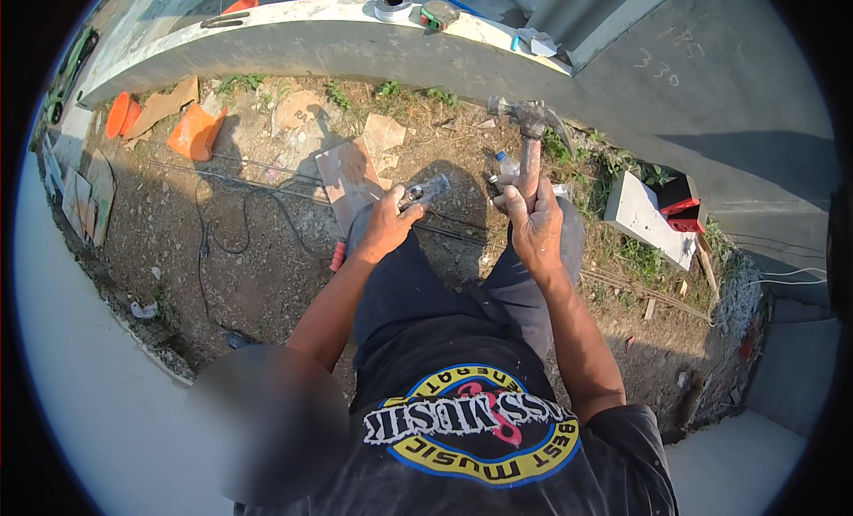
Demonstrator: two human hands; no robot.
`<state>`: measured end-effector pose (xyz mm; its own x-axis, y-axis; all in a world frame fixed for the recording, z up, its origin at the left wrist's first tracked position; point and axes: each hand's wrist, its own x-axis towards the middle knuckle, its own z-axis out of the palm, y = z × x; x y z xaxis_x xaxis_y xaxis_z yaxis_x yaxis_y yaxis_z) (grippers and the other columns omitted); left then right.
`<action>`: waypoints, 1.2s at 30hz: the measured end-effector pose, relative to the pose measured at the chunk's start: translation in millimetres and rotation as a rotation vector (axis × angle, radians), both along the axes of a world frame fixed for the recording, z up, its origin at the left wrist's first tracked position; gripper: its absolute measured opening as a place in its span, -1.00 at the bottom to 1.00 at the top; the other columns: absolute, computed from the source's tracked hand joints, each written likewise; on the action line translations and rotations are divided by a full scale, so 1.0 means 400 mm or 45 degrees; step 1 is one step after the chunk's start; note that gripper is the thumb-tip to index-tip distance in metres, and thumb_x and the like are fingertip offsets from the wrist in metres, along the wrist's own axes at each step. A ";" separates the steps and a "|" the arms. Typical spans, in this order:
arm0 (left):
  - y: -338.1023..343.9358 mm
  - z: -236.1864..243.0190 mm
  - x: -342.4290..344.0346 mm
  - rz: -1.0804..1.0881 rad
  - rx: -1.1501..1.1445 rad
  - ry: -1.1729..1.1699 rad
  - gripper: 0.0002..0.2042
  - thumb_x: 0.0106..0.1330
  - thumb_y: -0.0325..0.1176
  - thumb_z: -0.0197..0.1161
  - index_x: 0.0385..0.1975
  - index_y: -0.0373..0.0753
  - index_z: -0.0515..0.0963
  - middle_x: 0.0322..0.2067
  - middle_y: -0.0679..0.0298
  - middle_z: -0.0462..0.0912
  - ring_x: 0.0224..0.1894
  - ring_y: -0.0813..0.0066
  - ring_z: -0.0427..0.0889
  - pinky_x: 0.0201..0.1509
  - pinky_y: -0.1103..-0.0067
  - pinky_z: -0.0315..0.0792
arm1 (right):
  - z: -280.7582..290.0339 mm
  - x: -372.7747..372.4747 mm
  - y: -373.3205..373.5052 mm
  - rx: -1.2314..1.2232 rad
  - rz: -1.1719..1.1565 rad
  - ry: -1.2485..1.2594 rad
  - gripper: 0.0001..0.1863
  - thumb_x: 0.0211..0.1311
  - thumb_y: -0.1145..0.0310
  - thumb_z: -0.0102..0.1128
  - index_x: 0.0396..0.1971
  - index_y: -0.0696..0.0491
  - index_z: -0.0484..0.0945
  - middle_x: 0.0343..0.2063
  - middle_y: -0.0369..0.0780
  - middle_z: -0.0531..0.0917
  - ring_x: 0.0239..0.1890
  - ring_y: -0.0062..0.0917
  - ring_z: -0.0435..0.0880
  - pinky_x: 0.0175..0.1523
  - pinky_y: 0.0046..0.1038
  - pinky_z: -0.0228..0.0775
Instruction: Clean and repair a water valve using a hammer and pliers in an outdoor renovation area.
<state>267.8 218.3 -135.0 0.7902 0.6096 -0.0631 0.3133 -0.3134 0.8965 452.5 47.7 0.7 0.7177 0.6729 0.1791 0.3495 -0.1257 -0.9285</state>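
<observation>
Before the wall (267,49), one hammer (530,147), head end and long axis toward it, right grip (538,224) clamped round its handle, left grip (389,223) round one greyish object (426,192), two orange pieces (196,134) near the wall

Hammer head (530,116): dull grey metal, scuffed
Hammer handle (530,168): matt, worn, brownish; material unclear
Small held piece (431,191): shiny, greyish; material hard to tell
Bottle (508,164): clear, glossy plastic with a blue cap
Orange container (195,132): smooth plastic
Brown sheet (169,105): matt, cardboard-like, ragged at the edge
T-shirt (400,352): black matt cloth with a bright, flat print
Trousers (413,289): dark matt cloth
Low wall (293,52): smooth grey plaster-like face, matt
Ground (284,307): rough, dry soil with grit
Red case (682,198): smooth, plastic-looking
</observation>
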 end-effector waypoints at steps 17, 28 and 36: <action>-0.031 -0.041 0.052 0.039 0.353 0.032 -0.55 0.29 -0.19 0.44 0.00 -0.40 0.53 -0.12 -0.13 0.68 -0.02 -0.18 0.64 0.07 0.22 0.51 | -0.004 -0.051 -0.120 -0.582 0.082 -0.074 -0.79 0.40 0.38 0.24 -0.22 0.19 0.43 -0.52 0.12 0.61 -0.34 0.18 0.64 -0.32 -0.08 0.41; -0.022 -0.058 0.019 0.153 0.368 -0.004 -0.61 0.28 -0.19 0.44 -0.04 -0.35 0.59 -0.23 -0.07 0.73 -0.14 -0.02 0.74 -0.06 0.28 0.56 | -0.009 -0.109 -0.026 -1.016 0.430 -0.423 -0.84 0.41 0.41 0.16 -0.17 0.17 0.42 -0.41 0.16 0.68 -0.28 0.15 0.69 -0.19 0.05 0.52; 0.002 -0.056 0.012 0.219 0.159 -0.071 -0.59 0.31 -0.16 0.38 -0.07 -0.41 0.56 -0.21 -0.13 0.69 -0.13 -0.17 0.68 -0.07 0.21 0.54 | 0.193 -0.126 0.009 -0.017 0.077 -0.217 -0.87 0.47 0.45 0.17 -0.17 0.15 0.43 -0.49 -0.06 0.61 -0.53 -0.04 0.56 -0.34 -0.32 0.47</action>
